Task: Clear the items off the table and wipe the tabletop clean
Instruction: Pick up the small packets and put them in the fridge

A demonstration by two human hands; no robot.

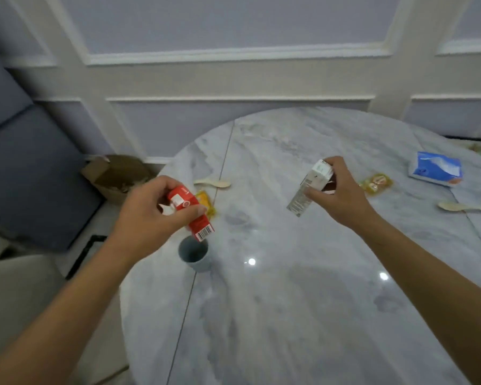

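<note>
Your left hand [150, 209] curls its fingers round a red carton [191, 216] at 9 o'clock over the marble table [289, 315], tilted just above a blue-grey cup [194, 255]. Your right hand [343, 191] pinches a white-and-brown carton [310, 188] at 12 o'clock. A blue tissue pack [436, 169] lies at 2 o'clock.

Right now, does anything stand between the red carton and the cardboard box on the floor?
Nothing visible does. The left hand holds the red carton above the edge of the table; the box sits on the floor just beyond, open-topped.
</note>
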